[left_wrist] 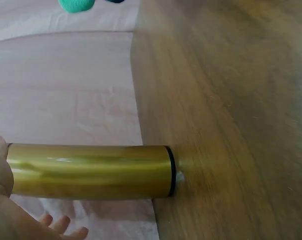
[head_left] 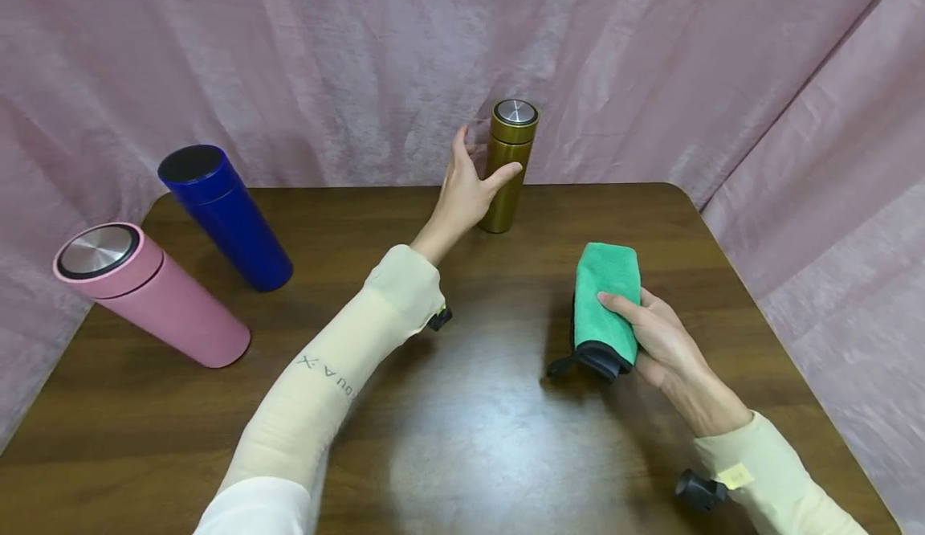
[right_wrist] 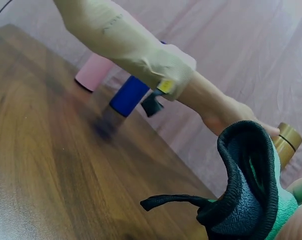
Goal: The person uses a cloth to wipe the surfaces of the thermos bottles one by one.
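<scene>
A gold thermos bottle with a silver lid stands upright at the table's back edge. My left hand is around its upper part, thumb across the near side and the other fingers spread on the far side. In the left wrist view those fingertips show apart from the gold bottle; whether the thumb touches it I cannot tell. Over the table's right half, my right hand holds a folded green cloth, thumb on top. Its black edging and dark inner layers show in the right wrist view.
At the left stand a pink thermos bottle with a silver lid and a blue bottle with a black top. Beneath everything is a brown wooden table. A pink curtain hangs right behind it.
</scene>
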A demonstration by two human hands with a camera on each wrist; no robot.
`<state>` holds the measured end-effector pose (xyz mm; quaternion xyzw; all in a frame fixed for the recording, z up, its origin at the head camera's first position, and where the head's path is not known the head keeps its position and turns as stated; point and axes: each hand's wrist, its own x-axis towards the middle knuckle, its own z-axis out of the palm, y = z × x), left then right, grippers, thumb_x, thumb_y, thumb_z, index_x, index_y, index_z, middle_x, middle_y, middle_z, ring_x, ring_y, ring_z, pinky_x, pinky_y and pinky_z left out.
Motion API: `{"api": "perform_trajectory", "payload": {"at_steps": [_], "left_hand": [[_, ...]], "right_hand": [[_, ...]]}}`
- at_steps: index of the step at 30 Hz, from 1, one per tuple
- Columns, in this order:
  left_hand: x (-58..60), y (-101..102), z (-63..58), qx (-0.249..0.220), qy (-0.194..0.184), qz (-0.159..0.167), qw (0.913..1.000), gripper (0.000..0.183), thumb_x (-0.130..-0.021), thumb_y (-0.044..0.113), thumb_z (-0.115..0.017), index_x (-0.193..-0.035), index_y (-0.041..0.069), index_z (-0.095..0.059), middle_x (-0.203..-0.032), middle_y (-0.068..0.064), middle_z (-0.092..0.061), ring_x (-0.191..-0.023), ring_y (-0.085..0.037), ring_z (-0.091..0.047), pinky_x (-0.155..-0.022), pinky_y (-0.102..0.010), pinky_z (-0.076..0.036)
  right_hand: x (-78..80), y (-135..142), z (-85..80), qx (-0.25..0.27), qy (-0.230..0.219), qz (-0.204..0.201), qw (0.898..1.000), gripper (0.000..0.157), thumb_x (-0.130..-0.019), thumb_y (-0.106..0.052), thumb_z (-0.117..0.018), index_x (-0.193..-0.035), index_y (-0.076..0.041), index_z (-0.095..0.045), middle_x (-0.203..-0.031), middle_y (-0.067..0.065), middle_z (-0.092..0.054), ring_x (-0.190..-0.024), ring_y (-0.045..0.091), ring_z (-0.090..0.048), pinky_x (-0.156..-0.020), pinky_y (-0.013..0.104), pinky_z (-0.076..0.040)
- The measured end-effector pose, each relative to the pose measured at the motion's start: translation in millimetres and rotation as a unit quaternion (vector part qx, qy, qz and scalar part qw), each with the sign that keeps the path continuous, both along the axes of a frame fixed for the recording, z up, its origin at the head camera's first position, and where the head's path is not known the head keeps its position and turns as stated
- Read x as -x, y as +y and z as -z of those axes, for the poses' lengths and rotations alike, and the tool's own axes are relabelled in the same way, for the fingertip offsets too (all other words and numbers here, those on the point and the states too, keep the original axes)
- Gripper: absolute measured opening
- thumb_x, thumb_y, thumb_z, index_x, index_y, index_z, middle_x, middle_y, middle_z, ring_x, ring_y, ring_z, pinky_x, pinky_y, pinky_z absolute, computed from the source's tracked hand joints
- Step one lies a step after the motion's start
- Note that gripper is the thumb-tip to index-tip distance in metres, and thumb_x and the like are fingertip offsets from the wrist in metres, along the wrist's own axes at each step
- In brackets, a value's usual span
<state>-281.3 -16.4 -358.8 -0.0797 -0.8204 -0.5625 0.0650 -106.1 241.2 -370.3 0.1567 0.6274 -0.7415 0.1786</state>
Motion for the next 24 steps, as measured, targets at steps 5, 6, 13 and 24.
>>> {"api": "perform_trajectory", "payload": {"at_steps": [5,6,13,24], "left_hand": [[-19.2,-23,-3.3,-0.029,-0.013,-0.018,0.9993,0.097,-0.097,0.051,-0.069,-0.164,0.01,-0.01,-0.156,-0.017,-0.038,-0.144,-0.031,-0.04,-0.114,-0.047,-0.038],[-23.5,-28,-4.1,-0.032,-0.014,-0.023,0.9991,0.096,-0.098,0.051,-0.068,-0.163,0.011,-0.011,-0.155,-0.016,-0.039,-0.143,-0.03,-0.04,-0.113,-0.046,-0.039],[-53.5,-62,-6.1,-0.049,-0.014,-0.045,0.9977,0.092,-0.099,0.051,-0.066,-0.163,0.011,-0.013,-0.154,-0.013,-0.04,-0.141,-0.029,-0.041,-0.114,-0.046,-0.038],[-92.1,-101,-5.0,-0.093,0.09,-0.204,0.9704,0.065,-0.101,0.03,-0.068,-0.149,0.003,-0.035,-0.144,-0.015,-0.045,-0.132,-0.029,-0.044,-0.108,-0.034,-0.036]], "right_hand": [[5.1,3,0.1,0.008,0.001,-0.01,1.0,0.071,-0.104,-0.024,-0.065,-0.156,-0.003,-0.02,-0.116,0.0,-0.061,-0.1,0.013,-0.067,-0.087,0.03,-0.057],[6.0,4,0.0,0.009,0.0,-0.011,1.0,0.072,-0.104,-0.023,-0.065,-0.156,-0.003,-0.02,-0.117,0.0,-0.061,-0.101,0.013,-0.067,-0.088,0.029,-0.057],[8.4,15,-2.5,0.028,0.006,-0.009,1.0,0.054,-0.103,-0.018,-0.064,-0.145,-0.011,-0.031,-0.115,-0.002,-0.062,-0.101,0.013,-0.067,-0.088,0.029,-0.056],[11.7,19,-0.9,0.044,0.032,-0.025,0.998,0.05,-0.101,-0.008,-0.066,-0.14,-0.011,-0.036,-0.119,-0.001,-0.064,-0.105,0.016,-0.069,-0.091,0.031,-0.056]]}}
